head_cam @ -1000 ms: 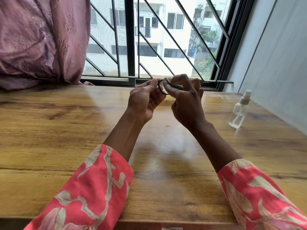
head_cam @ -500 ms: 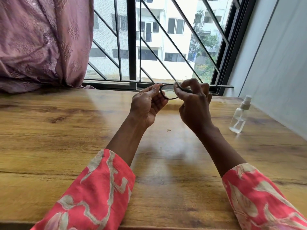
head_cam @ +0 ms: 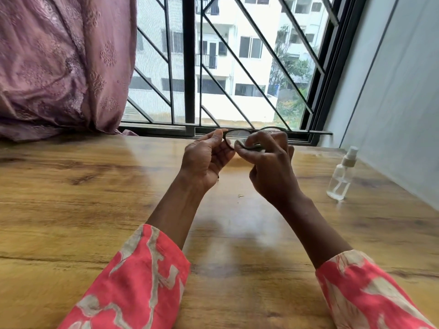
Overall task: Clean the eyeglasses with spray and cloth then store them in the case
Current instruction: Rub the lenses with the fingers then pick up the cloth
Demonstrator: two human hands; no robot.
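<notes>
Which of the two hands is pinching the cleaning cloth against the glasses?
The right hand presses the cloth onto a lens; the left hand only grips the eyeglasses frame's end.

Coral sleeves, beige swirl print

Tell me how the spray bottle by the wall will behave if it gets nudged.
The spray bottle looks tall and narrow, so it probably tips easily. It seems nearly empty and clear plastic, so likely light. Its round body would probably roll on the smooth table once down.
</notes>
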